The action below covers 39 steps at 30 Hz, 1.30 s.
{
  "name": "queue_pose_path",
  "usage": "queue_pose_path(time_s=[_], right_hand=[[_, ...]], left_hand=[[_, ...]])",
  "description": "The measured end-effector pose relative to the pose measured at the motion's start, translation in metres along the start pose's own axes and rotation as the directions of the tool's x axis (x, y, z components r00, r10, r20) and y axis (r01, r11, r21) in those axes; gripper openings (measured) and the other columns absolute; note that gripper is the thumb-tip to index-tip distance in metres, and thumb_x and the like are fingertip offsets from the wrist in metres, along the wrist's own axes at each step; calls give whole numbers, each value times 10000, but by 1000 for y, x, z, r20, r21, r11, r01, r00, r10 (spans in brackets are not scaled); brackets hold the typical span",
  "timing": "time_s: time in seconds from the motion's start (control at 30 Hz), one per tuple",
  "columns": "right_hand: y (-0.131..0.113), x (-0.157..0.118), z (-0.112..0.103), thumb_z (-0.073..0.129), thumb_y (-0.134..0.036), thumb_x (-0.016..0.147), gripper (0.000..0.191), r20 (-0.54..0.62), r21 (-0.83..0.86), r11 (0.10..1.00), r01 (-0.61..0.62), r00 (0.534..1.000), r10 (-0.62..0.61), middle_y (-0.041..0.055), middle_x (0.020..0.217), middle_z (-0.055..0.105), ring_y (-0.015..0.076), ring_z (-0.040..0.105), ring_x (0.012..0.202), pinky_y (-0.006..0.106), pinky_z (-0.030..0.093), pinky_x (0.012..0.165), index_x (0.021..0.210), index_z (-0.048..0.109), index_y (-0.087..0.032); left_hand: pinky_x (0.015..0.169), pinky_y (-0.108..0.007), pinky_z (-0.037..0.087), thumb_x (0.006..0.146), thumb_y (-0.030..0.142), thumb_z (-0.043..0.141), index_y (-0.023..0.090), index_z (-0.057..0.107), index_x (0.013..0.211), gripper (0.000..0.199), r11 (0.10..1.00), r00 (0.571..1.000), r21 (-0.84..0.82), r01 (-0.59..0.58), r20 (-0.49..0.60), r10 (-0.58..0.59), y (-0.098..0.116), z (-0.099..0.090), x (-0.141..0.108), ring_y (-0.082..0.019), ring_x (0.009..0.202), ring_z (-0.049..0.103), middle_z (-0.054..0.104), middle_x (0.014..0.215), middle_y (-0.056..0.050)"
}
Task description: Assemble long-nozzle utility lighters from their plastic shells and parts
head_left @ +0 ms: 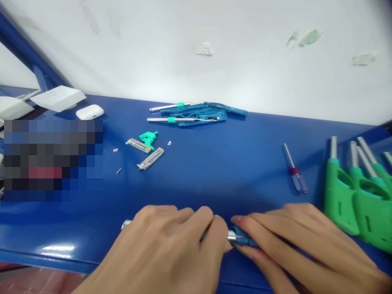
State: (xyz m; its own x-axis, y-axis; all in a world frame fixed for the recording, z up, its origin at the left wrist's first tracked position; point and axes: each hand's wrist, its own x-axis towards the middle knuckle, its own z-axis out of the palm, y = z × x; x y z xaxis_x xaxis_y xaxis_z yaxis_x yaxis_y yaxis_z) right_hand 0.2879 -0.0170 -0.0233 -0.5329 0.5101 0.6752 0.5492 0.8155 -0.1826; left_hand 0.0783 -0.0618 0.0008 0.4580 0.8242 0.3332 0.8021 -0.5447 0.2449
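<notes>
A long-nosed gas lighter with a blue handle (245, 238) lies across the front of the blue table, held between my two hands. Wrapped round its metal tube is my left hand (177, 245), closed, with the silver tip (125, 224) showing past it. My right hand (290, 245) pinches the blue handle part between thumb and fingers, close beside the left. A bit of green collar shows between the left fingers; most of the lighter is hidden under both hands.
Blue shells and metal tubes (171, 120) lie along the back. Left of centre are a green trigger (148, 139), clear tanks (151, 158) and tiny parts. A screwdriver (298, 179) and several green lighters (339, 196) lie right. A white case (90, 112) stands left.
</notes>
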Motion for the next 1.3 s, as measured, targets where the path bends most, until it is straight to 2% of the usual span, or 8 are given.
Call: queue_pose_path(time_s=[0.1,0.23,0.37,0.53,0.67,0.77,0.97,1.3], right_hand=[[0,0,2,546,-164,1012,208,-8,-25,999,32,999,-32,-23,761,737,140,669,599,339,498,658,906,725,-177],[-3,-3,2,514,-218,1041,232,1,-41,999,4,1000,-4,-16,749,725,154,654,608,346,476,661,935,718,-190],[-9,-2,2,472,-212,1054,226,34,-54,998,-36,999,38,-14,800,738,156,654,638,343,453,675,1028,696,-199],[-10,0,3,554,-206,1022,148,18,-106,994,-35,999,37,-21,788,734,166,675,685,348,458,695,947,682,-209],[-11,-1,0,535,-217,1032,205,10,-85,995,-49,999,50,-29,755,724,148,660,637,342,475,701,912,700,-203],[-12,-2,-1,585,-180,1004,144,-8,-81,996,-35,999,34,-27,768,732,149,665,645,340,483,716,914,697,-193],[-6,-2,3,542,-205,1037,187,-12,-85,996,0,1000,-2,-21,761,728,153,658,642,352,475,745,902,669,-184],[-4,-2,0,583,-143,1006,127,20,-84,996,21,1000,-20,-16,792,741,160,684,683,346,485,750,943,686,-180]], left_hand=[[642,-353,538,949,29,372,228,583,862,302,998,999,-58,17,-30,-19,-3,1,-5,-189,555,632,698,715,9],[626,-359,517,969,72,467,251,604,1027,234,995,998,-96,33,59,-27,-6,2,-9,-199,637,664,725,843,26],[518,-345,475,941,45,448,241,588,814,272,999,1000,-46,19,-3,-19,-2,2,0,-194,484,594,647,635,37],[437,-327,402,915,21,377,244,537,692,353,999,993,-9,35,-116,-35,3,-2,7,-178,395,506,589,542,35],[560,-327,500,929,31,373,246,536,739,330,998,996,-52,36,-75,-40,0,0,1,-171,426,526,625,585,39],[645,-345,537,951,51,407,241,592,911,269,997,998,-68,32,-48,-35,-4,5,-4,-174,518,593,707,730,32],[651,-355,544,986,77,456,232,618,1076,242,994,999,-109,33,29,-30,-6,6,-5,-182,605,640,736,834,25],[659,-360,527,974,81,471,259,618,1082,254,998,997,-58,33,-65,-37,-2,8,-10,-182,633,665,753,870,36]])
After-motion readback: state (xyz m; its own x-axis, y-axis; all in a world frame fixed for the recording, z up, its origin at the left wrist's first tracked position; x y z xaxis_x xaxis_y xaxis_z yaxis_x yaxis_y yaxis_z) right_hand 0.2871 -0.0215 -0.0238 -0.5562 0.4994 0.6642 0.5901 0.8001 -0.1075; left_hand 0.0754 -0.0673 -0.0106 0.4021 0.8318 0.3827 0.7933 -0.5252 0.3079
